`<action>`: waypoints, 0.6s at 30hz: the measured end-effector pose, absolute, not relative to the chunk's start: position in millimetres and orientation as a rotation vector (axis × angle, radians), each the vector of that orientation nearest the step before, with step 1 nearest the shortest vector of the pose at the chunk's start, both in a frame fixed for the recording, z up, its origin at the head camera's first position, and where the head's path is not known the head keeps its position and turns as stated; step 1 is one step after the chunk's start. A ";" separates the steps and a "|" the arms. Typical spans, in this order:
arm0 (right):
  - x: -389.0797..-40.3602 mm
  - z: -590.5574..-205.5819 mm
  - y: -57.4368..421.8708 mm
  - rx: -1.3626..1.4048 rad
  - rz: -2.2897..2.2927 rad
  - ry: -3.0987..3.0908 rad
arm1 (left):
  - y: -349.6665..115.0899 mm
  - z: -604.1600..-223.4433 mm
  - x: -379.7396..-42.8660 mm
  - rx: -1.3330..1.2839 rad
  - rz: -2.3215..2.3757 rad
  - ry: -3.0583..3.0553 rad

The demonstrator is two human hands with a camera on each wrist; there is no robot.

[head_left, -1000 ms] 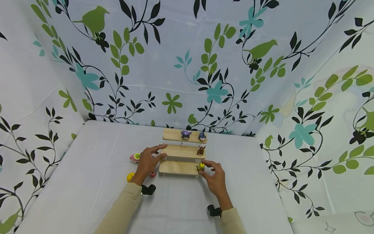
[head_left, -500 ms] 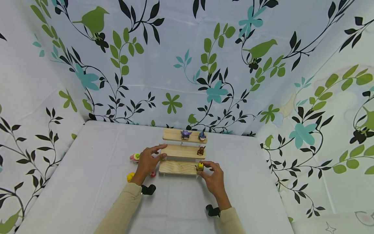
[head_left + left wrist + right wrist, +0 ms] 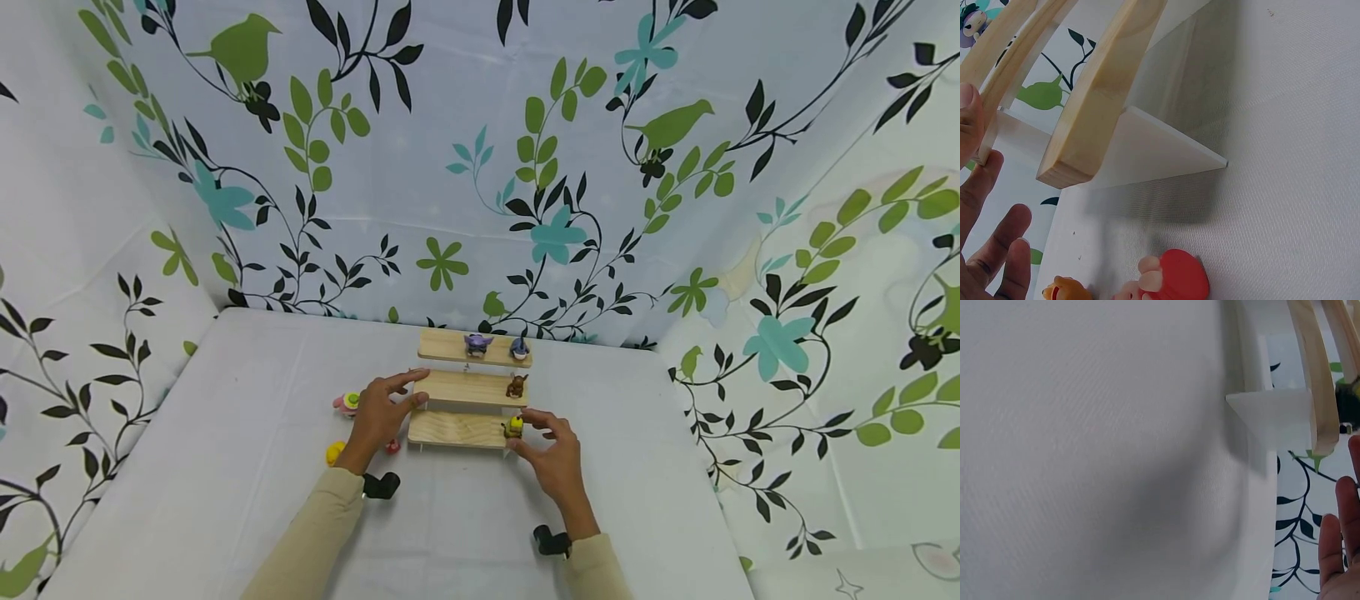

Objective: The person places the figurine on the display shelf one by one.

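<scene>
My left hand [image 3: 381, 417] grips the left end of the middle board of a three-tier wooden display shelf [image 3: 457, 429], thumb above and a finger below. At the right end of the lowest board stands a small yellow and dark green toy figurine [image 3: 513, 428]. My right hand [image 3: 557, 462] is just to its right, thumb and forefinger parted on either side of it. Other fingers [image 3: 1330, 547] extend straight in the right wrist view, where the figurine is partly cut off. A brown figurine [image 3: 516, 386] stands on the middle board; a purple one [image 3: 476, 345] and a blue one [image 3: 519, 349] on the top.
Left of the shelf, on the white cloth [image 3: 247, 433], lie a pink and green toy [image 3: 347, 405], an orange-yellow toy [image 3: 1067, 289] and a red and pink toy [image 3: 1179, 276]. White side supports [image 3: 1154, 150] hold up the boards. A patterned curtain [image 3: 465, 167] hangs behind.
The yellow and green figurine shifted slightly left on the lowest board, then stayed put. My right hand has since drawn a little to the right. The left hand stays where it was.
</scene>
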State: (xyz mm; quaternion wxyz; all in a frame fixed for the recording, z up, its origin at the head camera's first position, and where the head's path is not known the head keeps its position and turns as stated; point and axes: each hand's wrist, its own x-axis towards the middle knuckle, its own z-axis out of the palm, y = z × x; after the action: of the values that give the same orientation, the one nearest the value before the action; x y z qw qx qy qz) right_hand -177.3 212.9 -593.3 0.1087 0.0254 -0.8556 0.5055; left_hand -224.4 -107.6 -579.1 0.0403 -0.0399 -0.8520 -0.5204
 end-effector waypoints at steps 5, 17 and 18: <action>-178.8 -593.5 224.5 0.041 1.642 -2.434 | -107.3 -579.6 -224.2 -0.132 -1.588 -2.609; -199.9 -580.2 238.0 -0.045 1.657 -2.433 | -107.7 -578.7 -224.4 -0.127 -1.601 -2.613; -202.3 -579.0 237.9 -0.044 1.659 -2.442 | -107.6 -579.1 -224.5 -0.126 -1.599 -2.614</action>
State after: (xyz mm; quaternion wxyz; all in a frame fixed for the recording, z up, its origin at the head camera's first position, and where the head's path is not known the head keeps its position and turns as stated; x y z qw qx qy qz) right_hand -202.3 237.9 -579.0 0.0943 -0.0150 -0.8235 0.5592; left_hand -224.5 -107.6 -579.1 0.0375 -0.0411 -0.8517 -0.5210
